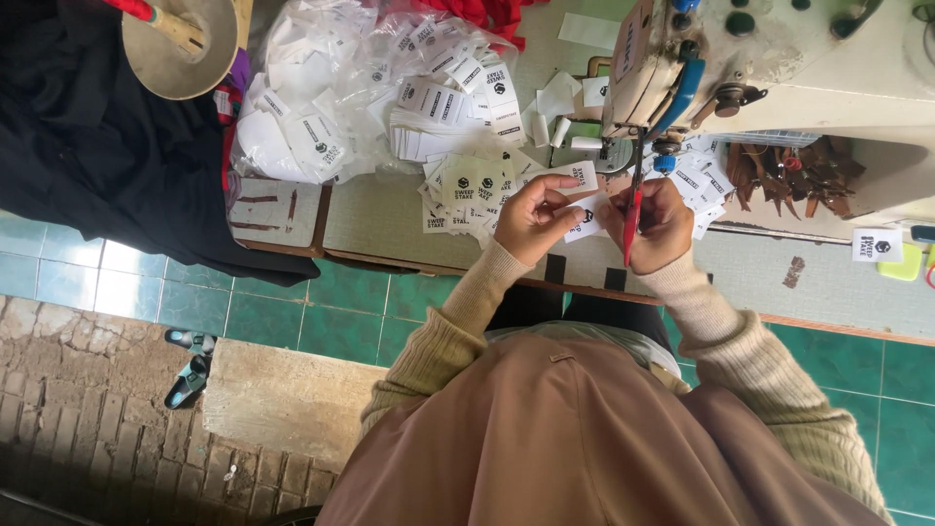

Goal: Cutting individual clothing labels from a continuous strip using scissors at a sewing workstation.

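My left hand [531,216] pinches a small white fabric label [587,223] with a black printed mark, held just above the table's front edge. My right hand [664,232] grips red-handled thread snips [631,222], blades pointing up at the label's right end, and its fingers also touch the label. Both hands sit directly below the needle area of a cream sewing machine [779,58]. Several loose labels [472,185] lie on the table left of my left hand.
A clear plastic bag of white labels [312,97] and a stacked pile [438,127] fill the table's back left. Black fabric [88,127] hangs at far left. Brown leather scraps [799,175] lie right of the machine. Sandals [190,365] rest on the green tiled floor.
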